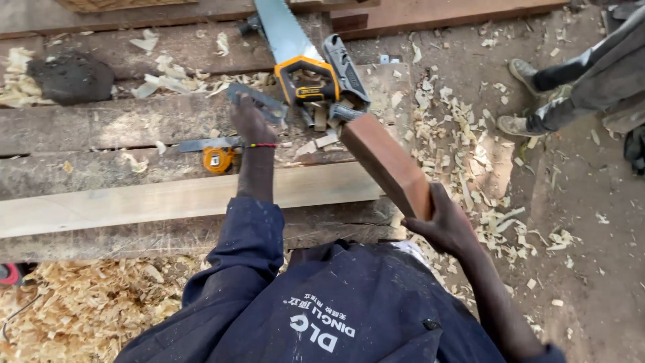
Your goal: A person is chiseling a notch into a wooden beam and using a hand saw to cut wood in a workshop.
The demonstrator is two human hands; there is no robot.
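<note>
The left hand (250, 121) lies stretched out on the tabletop (80, 128), fingers spread and resting on the steel blade of a try square (259, 101), not wrapped around anything. The right hand (443, 225) is closed around the near end of a reddish-brown wooden block (386, 161), holding it slanted so that its far end comes down by the handle of the handsaw (306, 77).

Taking that handsaw as the marker: the square sits just to its left, touching the left hand; a dark hand plane (346, 67) lies against its right side; a yellow tape measure (218, 159) rests nearer the person and further left, beside a flat metal rule (205, 143). A pale planed board (168, 198) runs across the tabletop closer still to the person.

It looks to me like a marking-out step, with the block being brought up while the square is fetched. The next move, I'd judge, calls for a proper grip on the square and the block set down flat and steady, clear of the saw's teeth.

By count: one saw, one plane, one square, one tape, one block, one pale board. Another person's two shoes (521, 94) stand well to the right of the saw, on the shaving-strewn floor (591, 269).
</note>
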